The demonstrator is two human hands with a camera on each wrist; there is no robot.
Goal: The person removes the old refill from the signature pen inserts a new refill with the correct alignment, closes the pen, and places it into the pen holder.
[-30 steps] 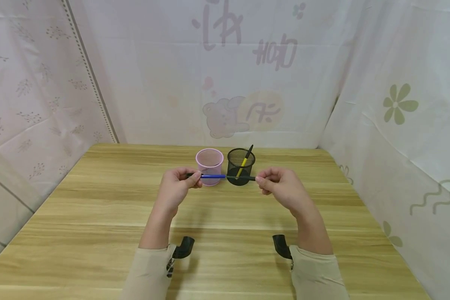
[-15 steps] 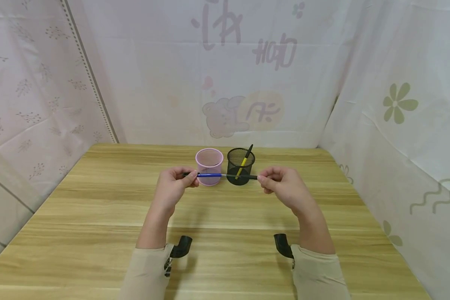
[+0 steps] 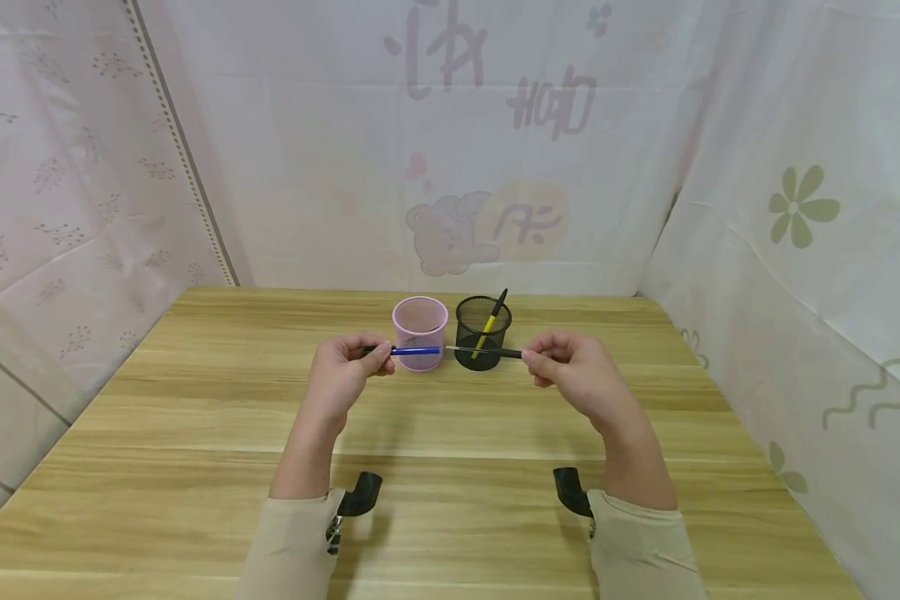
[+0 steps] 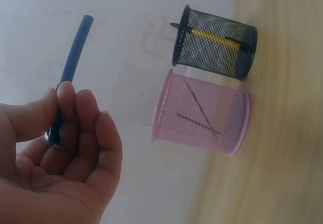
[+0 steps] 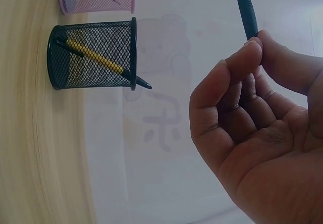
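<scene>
My left hand (image 3: 339, 373) pinches a blue pen barrel (image 3: 417, 351) by its black end, between thumb and fingers. My right hand (image 3: 579, 373) pinches the black front section (image 3: 506, 353) of the pen, from which a thin refill (image 3: 463, 349) sticks out leftward. The two parts lie nearly in line above the table; in the head view a small gap shows between the refill's pale end and the barrel's mouth. In the left wrist view the barrel (image 4: 76, 50) has an open end, with the faint refill just beyond it. The ribbed grip (image 5: 246, 13) shows in the right wrist view.
Behind the hands stand a pink mesh pen holder (image 3: 420, 318) and a black mesh one (image 3: 483, 313), side by side. A yellow and black pen (image 3: 487, 327) leans in the black holder. Thin dark lines show through the pink mesh. Printed curtains surround the wooden table (image 3: 450, 517).
The hands have drawn apart, left hand leftward and right hand slightly rightward. The refill has slid out of the blue barrel, and a gap now shows between them.
</scene>
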